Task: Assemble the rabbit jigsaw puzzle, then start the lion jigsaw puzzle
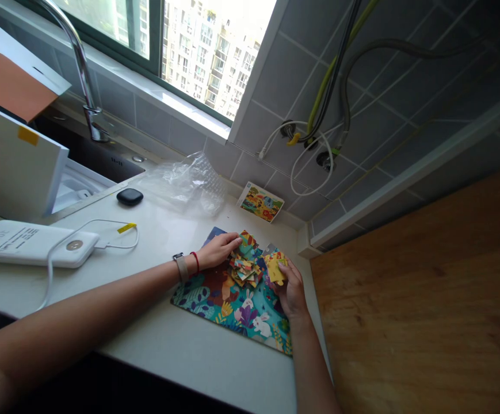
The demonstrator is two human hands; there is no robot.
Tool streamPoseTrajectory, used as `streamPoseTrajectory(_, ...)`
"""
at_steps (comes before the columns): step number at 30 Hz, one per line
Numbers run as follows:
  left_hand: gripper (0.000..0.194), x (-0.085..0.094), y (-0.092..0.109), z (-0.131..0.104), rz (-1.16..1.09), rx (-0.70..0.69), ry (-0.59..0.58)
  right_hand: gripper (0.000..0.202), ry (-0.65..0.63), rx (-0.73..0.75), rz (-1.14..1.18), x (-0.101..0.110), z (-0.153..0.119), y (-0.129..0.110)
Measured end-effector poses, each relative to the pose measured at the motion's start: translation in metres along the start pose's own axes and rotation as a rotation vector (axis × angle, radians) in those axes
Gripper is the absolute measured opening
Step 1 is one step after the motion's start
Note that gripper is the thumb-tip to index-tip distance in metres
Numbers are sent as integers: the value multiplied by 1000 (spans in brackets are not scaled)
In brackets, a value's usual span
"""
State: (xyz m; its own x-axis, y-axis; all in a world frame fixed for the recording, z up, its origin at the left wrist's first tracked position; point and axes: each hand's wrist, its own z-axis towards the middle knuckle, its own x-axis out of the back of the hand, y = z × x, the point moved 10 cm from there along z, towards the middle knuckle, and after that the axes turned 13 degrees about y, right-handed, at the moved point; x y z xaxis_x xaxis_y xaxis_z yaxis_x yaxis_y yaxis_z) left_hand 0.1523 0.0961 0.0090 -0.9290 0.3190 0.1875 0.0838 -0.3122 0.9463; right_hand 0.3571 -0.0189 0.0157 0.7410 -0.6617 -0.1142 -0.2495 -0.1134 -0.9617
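My right hand (292,286) grips yellow jigsaw puzzle pieces (275,269), with the thumb on top. How many pieces it holds I cannot tell. My left hand (220,251) reaches in from the left, fingers stretched out and fingertips beside the heap of puzzle pieces (245,271). Between the two hands this heap lies loose and overlapping. Beneath it is a colourful board (232,310) printed with white rabbits, leaves and flowers. Part of the board is hidden by the heap and my hands.
Behind the board, a small picture card (261,202) leans against the wall. Crumpled clear plastic wrap (189,184), a black case (129,196) and a white power bank (38,244) with a cable sit leftward. A wooden panel (418,287) borders the counter at right.
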Motion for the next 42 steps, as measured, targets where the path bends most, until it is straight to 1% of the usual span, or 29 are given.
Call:
streamPoseTrajectory(3,51,4,3,2,-41,10,26,67,-109,7,-45,-8,-5,-3)
streamPoseTrajectory(5,53,10,5,4,-59,21,69,71,-143,-3,-94,-7,-3,-2)
streamPoseTrajectory(8,56,18,8,6,-96,48,125,75,-136,-26,-182,5,8,3)
streamPoseTrajectory(10,58,23,9,7,-134,68,153,78,-110,-3,-248,14,19,6)
streamPoseTrajectory(13,59,30,9,10,-181,97,192,81,-72,120,-382,26,34,3)
streamPoseTrajectory(15,60,35,8,12,-197,119,214,82,-74,188,-460,30,39,2)
streamPoseTrajectory(17,63,38,7,13,-225,145,225,78,-109,181,-502,33,41,5)
streamPoseTrajectory(20,68,39,5,14,-279,188,214,63,-169,132,-554,38,41,9)
streamPoseTrajectory(23,71,42,2,15,-292,210,229,56,-148,174,-610,44,45,3)
streamPoseTrajectory(25,71,44,-1,16,-297,215,249,55,-105,234,-604,47,49,-6)
streamPoseTrajectory(27,71,47,-4,17,-304,223,268,56,-76,278,-550,46,50,-15)
streamPoseTrajectory(29,71,49,-8,17,-303,234,289,57,-81,276,-489,44,48,-19)
streamPoseTrajectory(31,70,50,-11,16,-299,242,301,57,-131,227,-479,38,43,-15)
streamPoseTrajectory(33,70,50,-13,16,-298,244,301,56,-203,174,-531,33,36,-7)
streamPoseTrajectory(35,69,49,-13,17,-297,241,297,55,-240,175,-595,31,32,-3)
streamPoseTrajectory(39,68,47,-13,18,-288,234,288,59,-202,259,-669,37,36,-8)
streamPoseTrajectory(42,67,47,-12,18,-278,226,282,56,-168,268,-704,42,39,-11)
